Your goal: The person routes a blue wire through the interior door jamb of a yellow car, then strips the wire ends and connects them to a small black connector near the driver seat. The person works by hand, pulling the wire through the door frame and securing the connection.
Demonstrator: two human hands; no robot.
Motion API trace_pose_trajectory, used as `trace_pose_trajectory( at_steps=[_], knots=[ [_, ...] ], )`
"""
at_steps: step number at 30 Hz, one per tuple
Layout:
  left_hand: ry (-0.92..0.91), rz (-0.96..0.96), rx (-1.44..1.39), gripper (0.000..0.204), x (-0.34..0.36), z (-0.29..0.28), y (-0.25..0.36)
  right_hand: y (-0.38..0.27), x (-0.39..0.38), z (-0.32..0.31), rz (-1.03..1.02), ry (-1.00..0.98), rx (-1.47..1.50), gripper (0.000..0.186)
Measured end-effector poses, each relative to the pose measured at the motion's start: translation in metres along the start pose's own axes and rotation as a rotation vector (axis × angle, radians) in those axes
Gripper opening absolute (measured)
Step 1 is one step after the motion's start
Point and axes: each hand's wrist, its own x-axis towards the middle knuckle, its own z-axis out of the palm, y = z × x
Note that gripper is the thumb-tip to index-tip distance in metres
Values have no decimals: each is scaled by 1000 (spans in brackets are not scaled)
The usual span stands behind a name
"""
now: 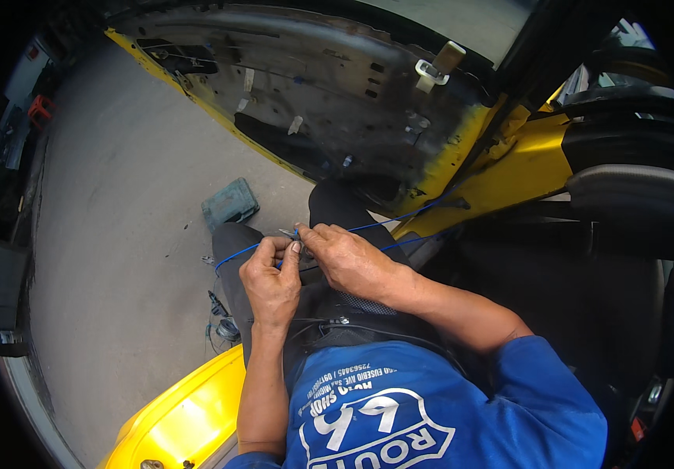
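Observation:
A thin blue wire (409,214) runs from the right across my lap, with a loop hanging past my knee on the left. My left hand (269,283) is closed, thumb and fingers pinching the wire above my thighs. Right beside it, my right hand (356,262) is closed too, its fingertips meeting the left ones at the wire. A small grey metal tip (287,233) sticks out between the fingers. The fingers hide the rest of it, so its kind cannot be made out.
Ahead stands a car door (274,59) with its inner panel bare and a yellow edge. A dark green case (230,203) lies on the concrete floor near my knee. Tools and a wire coil (227,328) lie at left. Yellow bodywork (188,410) is lower left; a red stool (41,112) stands farther off.

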Motion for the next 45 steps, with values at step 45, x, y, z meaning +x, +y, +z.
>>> trace_pose_trajectory(
  at_steps=[45],
  knots=[
    [-379, -54, -279, 18, -34, -3, 51, -46, -67, -55, 52, 107, -43, 48]
  ],
)
